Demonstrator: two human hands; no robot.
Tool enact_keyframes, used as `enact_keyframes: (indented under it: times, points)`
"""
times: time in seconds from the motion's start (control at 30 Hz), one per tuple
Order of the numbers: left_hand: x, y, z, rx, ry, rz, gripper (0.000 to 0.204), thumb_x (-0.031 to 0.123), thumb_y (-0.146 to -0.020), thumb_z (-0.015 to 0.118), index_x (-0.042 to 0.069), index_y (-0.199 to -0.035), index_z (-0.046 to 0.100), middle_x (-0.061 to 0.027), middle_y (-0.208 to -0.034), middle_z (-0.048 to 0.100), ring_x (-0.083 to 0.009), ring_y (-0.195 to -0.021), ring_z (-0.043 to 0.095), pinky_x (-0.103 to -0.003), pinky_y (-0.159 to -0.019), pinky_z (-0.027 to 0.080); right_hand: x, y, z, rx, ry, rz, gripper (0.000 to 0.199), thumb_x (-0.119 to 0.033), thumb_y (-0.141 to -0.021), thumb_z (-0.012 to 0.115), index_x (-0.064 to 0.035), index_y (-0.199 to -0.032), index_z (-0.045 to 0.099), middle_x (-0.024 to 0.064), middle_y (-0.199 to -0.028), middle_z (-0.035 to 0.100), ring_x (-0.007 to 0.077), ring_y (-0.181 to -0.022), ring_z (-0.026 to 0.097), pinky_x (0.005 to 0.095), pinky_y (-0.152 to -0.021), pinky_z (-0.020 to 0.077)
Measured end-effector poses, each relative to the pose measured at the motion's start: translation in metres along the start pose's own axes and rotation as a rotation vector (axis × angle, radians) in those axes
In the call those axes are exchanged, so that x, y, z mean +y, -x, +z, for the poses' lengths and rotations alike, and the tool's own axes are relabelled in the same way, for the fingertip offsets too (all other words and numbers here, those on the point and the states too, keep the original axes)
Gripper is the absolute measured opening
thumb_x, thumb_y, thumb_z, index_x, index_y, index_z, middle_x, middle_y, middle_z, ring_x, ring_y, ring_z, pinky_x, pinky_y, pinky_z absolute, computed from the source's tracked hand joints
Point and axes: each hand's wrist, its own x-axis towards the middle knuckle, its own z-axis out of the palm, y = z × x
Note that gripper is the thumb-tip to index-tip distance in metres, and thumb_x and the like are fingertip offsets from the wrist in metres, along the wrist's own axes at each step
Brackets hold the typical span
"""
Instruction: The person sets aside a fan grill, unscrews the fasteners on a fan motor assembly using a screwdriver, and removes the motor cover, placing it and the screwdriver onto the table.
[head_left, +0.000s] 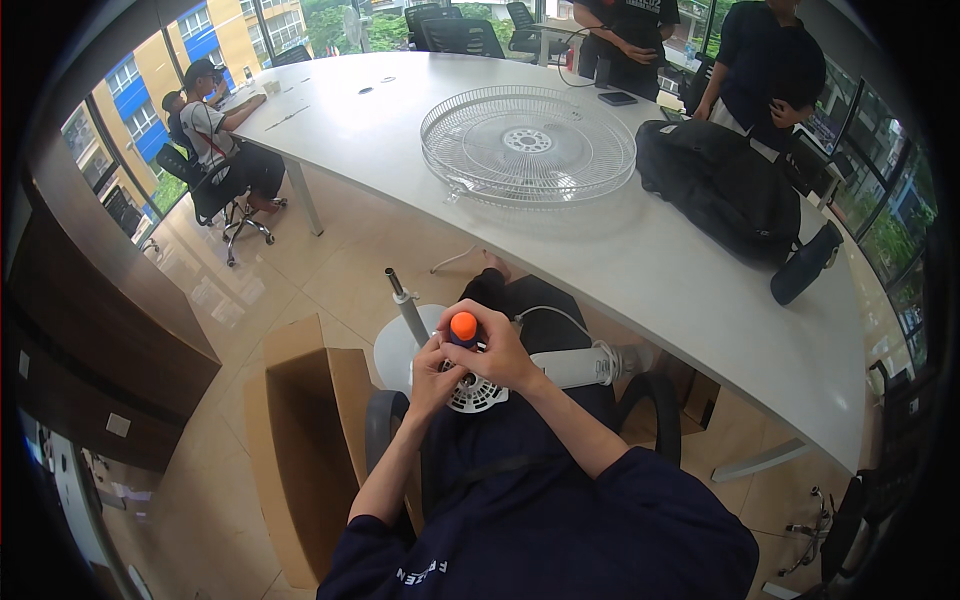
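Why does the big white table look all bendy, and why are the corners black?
In the head view, the fisheye lens curves the table edge and leaves dark corners around the round picture. Bright window daylight shines on the tabletop. The hands at the centre look sharp, and the fan grille is clear.

**Both hands curled together over the lap**

Two bare forearms rise from dark sleeves and meet. The right hand [497,350] sits uppermost, fingers bent in a closed grip, thumb forward. The left hand [432,378] lies just below and beside those fingers, curled, knuckles touching them.
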Motion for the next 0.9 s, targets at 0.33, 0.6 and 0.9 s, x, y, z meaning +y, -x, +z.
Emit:
enact_keyframes:
  times: [0.33, 0.6, 0.9]
  points:
    - [0.001, -0.004, -0.004, -0.032, -0.073, 0.082, 0.032, 0.006, -0.081, 0.078, 0.0, -0.112, 0.073, -0.0131, -0.121, 0.065, -0.0258, -0.11, 0.065, -0.037, -0.095, 0.051, -0.001, -0.001, -0.002, -0.006, -0.007, 0.028, 0.022, -0.002, -0.087, 0.071, -0.003, -0.107, 0.063, 0.0035, -0.092, 0.066, 0.0105, -0.088, 0.063, 0.0276, -0.082, 0.0522]
    - [-0.003, 0.001, 0.004, 0.038, 0.021, -0.055, 0.032, 0.007, -0.079, 0.079, -0.002, -0.108, 0.071, -0.0097, -0.112, 0.066, -0.0213, -0.103, 0.066, -0.033, -0.089, 0.051, 0.001, 0.001, -0.002, 0.04, -0.01, 0.031, 0.019, -0.003, -0.087, 0.071, -0.0028, -0.104, 0.063, 0.0026, -0.089, 0.065, 0.0104, -0.086, 0.063, 0.0273, -0.081, 0.0522]
    - [0.001, -0.002, 0.0, 0.039, -0.071, 0.094, 0.037, 0.008, -0.08, 0.077, -0.001, -0.114, 0.067, -0.0105, -0.106, 0.067, -0.0225, -0.099, 0.067, -0.033, -0.087, 0.052, -0.005, -0.007, -0.009, 0.1, 0.413, -0.127, 0.023, -0.016, -0.081, 0.082, -0.0002, -0.089, 0.067, 0.0115, -0.088, 0.065, 0.0244, -0.08, 0.065, 0.0329, -0.077, 0.0521]
